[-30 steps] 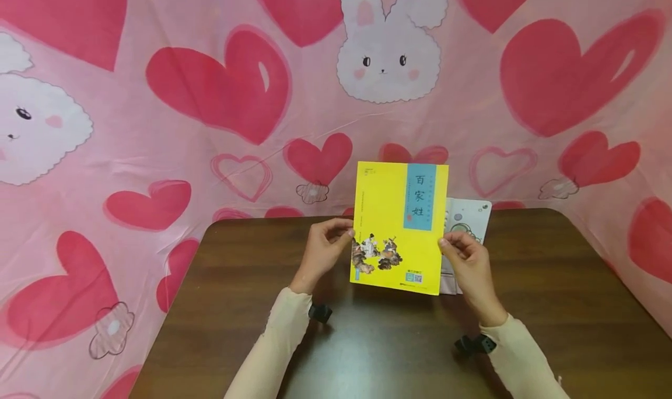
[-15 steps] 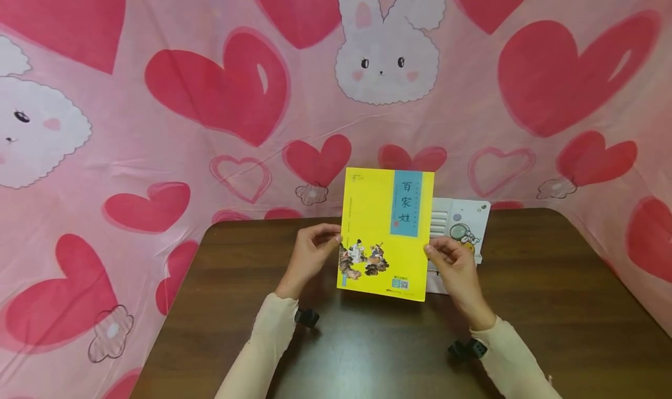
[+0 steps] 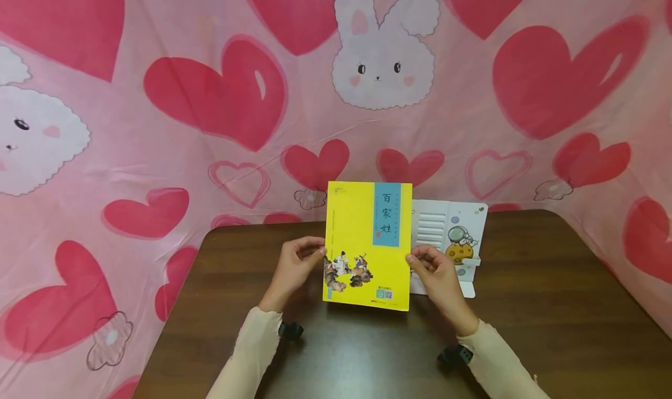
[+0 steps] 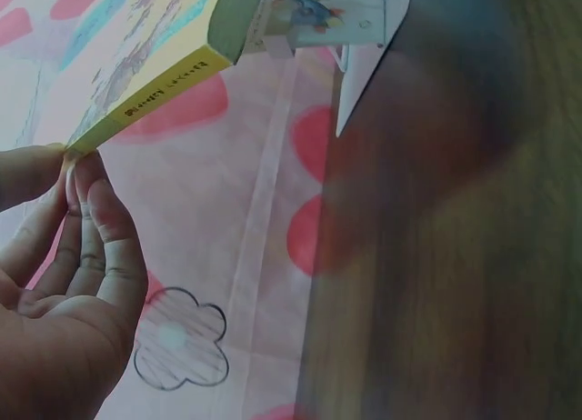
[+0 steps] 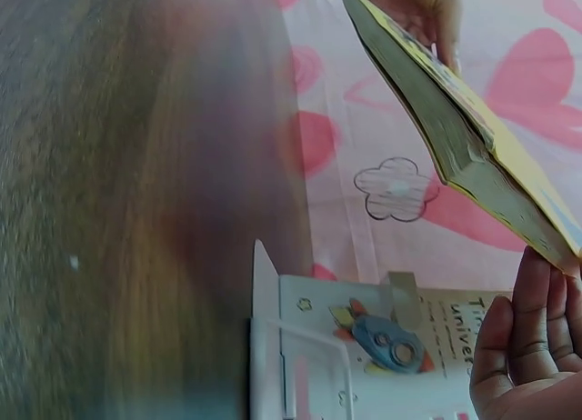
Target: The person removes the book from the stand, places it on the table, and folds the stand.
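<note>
A yellow book (image 3: 362, 270) with a blue title panel is held upright above the table, its front cover toward the head camera. My left hand (image 3: 294, 270) pinches its left edge between thumb and fingers, low on the side. On the opposite edge, my right hand (image 3: 443, 285) grips it the same way. The right wrist view shows the page block (image 5: 427, 102) of the book from below, with a gap between some pages. Behind the book and right hand stands a white book stand (image 3: 433, 212) with an astronaut print, partly hidden by them.
The dark wooden table (image 3: 556, 305) lies under both arms. A pink curtain (image 3: 315, 119) with hearts and rabbits hangs right behind its far edge. Each wrist carries a small black device, such as the left one (image 3: 291, 331).
Both hands have carried the book to the left and a little lower in view, keeping their hold. More of the white stand shows behind it.
</note>
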The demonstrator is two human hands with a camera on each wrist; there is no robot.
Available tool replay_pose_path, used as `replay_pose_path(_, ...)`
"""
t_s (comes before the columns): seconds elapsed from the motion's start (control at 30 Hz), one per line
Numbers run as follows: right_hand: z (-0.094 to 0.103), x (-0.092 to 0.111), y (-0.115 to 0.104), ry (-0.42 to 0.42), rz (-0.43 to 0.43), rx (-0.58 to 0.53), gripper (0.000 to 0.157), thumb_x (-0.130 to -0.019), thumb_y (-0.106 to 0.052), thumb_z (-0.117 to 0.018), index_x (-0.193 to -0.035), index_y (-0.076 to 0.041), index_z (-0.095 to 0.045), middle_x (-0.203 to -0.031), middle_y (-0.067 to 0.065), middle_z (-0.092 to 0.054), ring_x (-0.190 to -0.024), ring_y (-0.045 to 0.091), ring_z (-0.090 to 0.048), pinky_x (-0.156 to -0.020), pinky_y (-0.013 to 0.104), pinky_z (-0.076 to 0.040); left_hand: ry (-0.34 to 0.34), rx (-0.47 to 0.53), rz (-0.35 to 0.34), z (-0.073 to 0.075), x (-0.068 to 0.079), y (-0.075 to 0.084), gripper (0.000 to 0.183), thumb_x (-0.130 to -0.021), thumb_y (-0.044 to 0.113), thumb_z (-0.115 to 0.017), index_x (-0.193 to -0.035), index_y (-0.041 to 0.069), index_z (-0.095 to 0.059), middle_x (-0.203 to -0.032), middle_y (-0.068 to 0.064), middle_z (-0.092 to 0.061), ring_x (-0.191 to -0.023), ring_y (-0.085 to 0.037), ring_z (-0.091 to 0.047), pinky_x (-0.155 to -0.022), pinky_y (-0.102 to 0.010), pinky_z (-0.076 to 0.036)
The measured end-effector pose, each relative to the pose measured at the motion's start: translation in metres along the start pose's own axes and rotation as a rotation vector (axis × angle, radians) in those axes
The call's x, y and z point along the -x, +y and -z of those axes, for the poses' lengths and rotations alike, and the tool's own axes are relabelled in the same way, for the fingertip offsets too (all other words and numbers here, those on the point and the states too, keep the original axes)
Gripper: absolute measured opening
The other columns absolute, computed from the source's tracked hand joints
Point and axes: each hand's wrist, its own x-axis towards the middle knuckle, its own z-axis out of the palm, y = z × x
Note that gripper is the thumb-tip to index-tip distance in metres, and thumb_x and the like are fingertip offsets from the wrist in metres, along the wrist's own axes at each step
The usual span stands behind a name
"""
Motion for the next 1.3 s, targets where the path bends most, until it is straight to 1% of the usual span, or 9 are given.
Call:
replay_pose_path(0.17,-0.01,0.0,0.002,-0.027,-0.005,0.0,0.023,-0.101,-0.011,-0.067,-0.113,0.009,-0.065,-0.098,0.001,-0.071,-0.085,0.009,-0.066,-0.084,0.016,-0.057,0.006,-0.022,0.031,0.011,0.007,-0.005,0.022,-0.096,0.002,-0.072,-0.116,-0.004,-0.074,-0.115,-0.023,-0.076,-0.093,-0.017,-0.073,-0.087,-0.018,-0.059)
replay_pose_path(0.27,-0.017,0.0,0.004,-0.048,0.002,0.0,0.021,-0.101,-0.009,-0.067,-0.111,0.009,-0.065,-0.1,0.007,-0.071,-0.085,0.009,-0.067,-0.084,0.015,-0.057,0.013,-0.025,0.066,0.018,0.012,-0.007,0.022,-0.096,0.003,-0.071,-0.117,-0.002,-0.074,-0.116,-0.021,-0.076,-0.095,-0.02,-0.074,-0.088,-0.02,-0.06)
replay_pose_path(0.4,-0.024,0.002,0.005,-0.074,0.005,-0.011,0.019,-0.101,-0.007,-0.066,-0.11,0.009,-0.065,-0.102,0.013,-0.07,-0.085,0.009,-0.067,-0.084,0.014,-0.057,0.014,-0.033,0.093,0.025,0.017,-0.012,0.022,-0.096,0.003,-0.071,-0.118,-0.002,-0.074,-0.116,-0.021,-0.076,-0.092,-0.017,-0.074,-0.087,-0.019,-0.06)
replay_pose_path(0.63,-0.035,0.005,0.008,-0.111,-0.01,-0.031,0.019,-0.101,-0.008,-0.067,-0.111,0.008,-0.065,-0.106,0.019,-0.07,-0.086,0.011,-0.068,-0.086,0.016,-0.058,0.046,-0.035,0.078,0.034,0.025,-0.019,0.021,-0.095,-0.002,-0.071,-0.115,-0.006,-0.074,-0.111,-0.022,-0.076,-0.088,-0.01,-0.073,-0.085,-0.017,-0.059)
replay_pose_path(0.77,-0.041,0.005,0.01,-0.129,-0.018,-0.024,0.02,-0.101,-0.008,-0.067,-0.112,0.008,-0.066,-0.107,0.021,-0.069,-0.086,0.012,-0.068,-0.086,0.017,-0.058,0.046,-0.04,0.094,0.041,0.03,-0.022,0.022,-0.095,-0.001,-0.07,-0.117,-0.006,-0.073,-0.113,-0.023,-0.076,-0.089,-0.009,-0.073,-0.086,-0.016,-0.059)
replay_pose_path(0.93,-0.047,0.006,0.012,-0.161,-0.038,-0.016,0.019,-0.1,-0.009,-0.068,-0.112,0.007,-0.066,-0.106,0.019,-0.068,-0.086,0.014,-0.067,-0.085,0.017,-0.058,0.042,-0.046,0.114,0.048,0.035,-0.026,0.023,-0.096,-0.001,-0.069,-0.118,-0.008,-0.072,-0.115,-0.027,-0.074,-0.088,-0.006,-0.073,-0.086,-0.015,-0.058)
replay_pose_path(1.1,-0.053,0.008,0.014,-0.182,-0.05,-0.006,0.017,-0.1,-0.008,-0.068,-0.11,0.006,-0.067,-0.103,0.017,-0.068,-0.085,0.017,-0.065,-0.083,0.017,-0.057,0.043,-0.043,0.113,0.055,0.039,-0.031,0.024,-0.096,-0.003,-0.068,-0.118,-0.012,-0.07,-0.115,-0.031,-0.073,-0.086,-0.004,-0.071,-0.085,-0.015,-0.058)
replay_pose_path(1.2,-0.057,0.007,0.016,-0.186,-0.055,0.001,0.016,-0.099,-0.007,-0.069,-0.11,0.005,-0.068,-0.104,0.017,-0.069,-0.086,0.019,-0.067,-0.083,0.016,-0.057,0.049,-0.051,0.107,0.059,0.042,-0.033,0.024,-0.096,-0.002,-0.069,-0.118,-0.012,-0.07,-0.114,-0.031,-0.073,-0.086,-0.003,-0.071,-0.084,-0.014,-0.058)
replay_pose_path(1.3,-0.062,0.007,0.017,-0.194,-0.051,0.001,0.016,-0.098,-0.005,-0.069,-0.11,0.006,-0.068,-0.103,0.019,-0.069,-0.087,0.022,-0.068,-0.083,0.017,-0.058,0.055,-0.059,0.114,0.063,0.044,-0.035,0.024,-0.096,-0.003,-0.068,-0.118,-0.012,-0.07,-0.114,-0.03,-0.073,-0.086,-0.004,-0.071,-0.084,-0.014,-0.058)
